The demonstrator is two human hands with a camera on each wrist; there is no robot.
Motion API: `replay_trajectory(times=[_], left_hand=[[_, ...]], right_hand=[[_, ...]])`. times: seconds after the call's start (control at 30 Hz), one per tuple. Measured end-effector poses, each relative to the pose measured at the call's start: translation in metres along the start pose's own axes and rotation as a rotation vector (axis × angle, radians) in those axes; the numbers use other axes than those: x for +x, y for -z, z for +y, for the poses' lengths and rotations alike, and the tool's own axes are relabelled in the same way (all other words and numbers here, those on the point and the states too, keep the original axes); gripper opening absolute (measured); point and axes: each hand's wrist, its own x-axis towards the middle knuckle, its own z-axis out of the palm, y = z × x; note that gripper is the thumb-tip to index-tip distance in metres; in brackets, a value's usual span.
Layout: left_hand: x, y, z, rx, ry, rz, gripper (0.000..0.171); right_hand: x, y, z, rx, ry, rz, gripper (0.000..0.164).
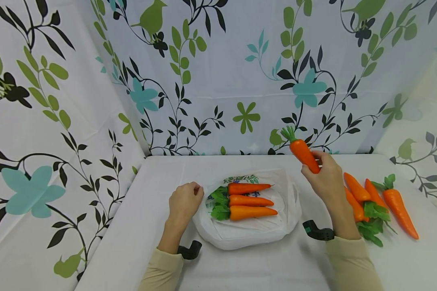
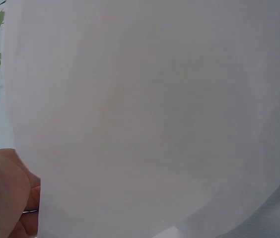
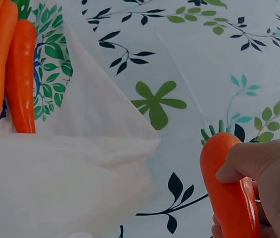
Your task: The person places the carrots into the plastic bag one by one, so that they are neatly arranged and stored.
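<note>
My right hand (image 1: 324,173) grips an orange carrot (image 1: 303,153) with short green stalks, raised beyond the right side of a white plastic bag (image 1: 240,238). The thumb presses along that carrot (image 3: 224,153) in the right wrist view. Three carrots (image 1: 251,201) lie side by side on the bag, green tops to the left. Beside the bag's left edge my left hand (image 1: 183,202) has curled fingers that seem to pinch the plastic; their tips are hidden. White plastic (image 2: 145,109) fills most of the left wrist view, partly covering the left hand (image 2: 3,193).
Several more carrots (image 1: 400,208) with leafy tops lie heaped on the right of the white table (image 1: 225,275). Patterned cloth (image 1: 211,93) with leaves and birds hangs behind the table and at its sides. A small black device (image 1: 317,232) sits on the right wrist, another (image 1: 190,250) on the left.
</note>
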Motion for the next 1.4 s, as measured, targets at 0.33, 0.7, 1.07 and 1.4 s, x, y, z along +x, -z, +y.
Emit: replay_trajectory(times=[0.33,0.7,1.07,1.4], left_hand=[[0.001,0.000,0.000,0.002,0.005,-0.009,0.022],[0.000,0.001,0.000,0.003,0.005,-0.009,0.022],[0.000,0.001,0.000,0.000,-0.002,-0.001,0.022],[0.000,0.001,-0.001,-0.002,-0.010,0.008,0.021]], right_hand=[[-0.002,-0.006,-0.010,0.022,0.061,-0.025,0.048],[-0.007,-0.016,-0.021,0.052,0.164,-0.036,0.047],[-0.013,-0.026,-0.033,0.084,0.238,-0.077,0.046],[-0.017,-0.031,-0.043,0.114,0.232,-0.144,0.048]])
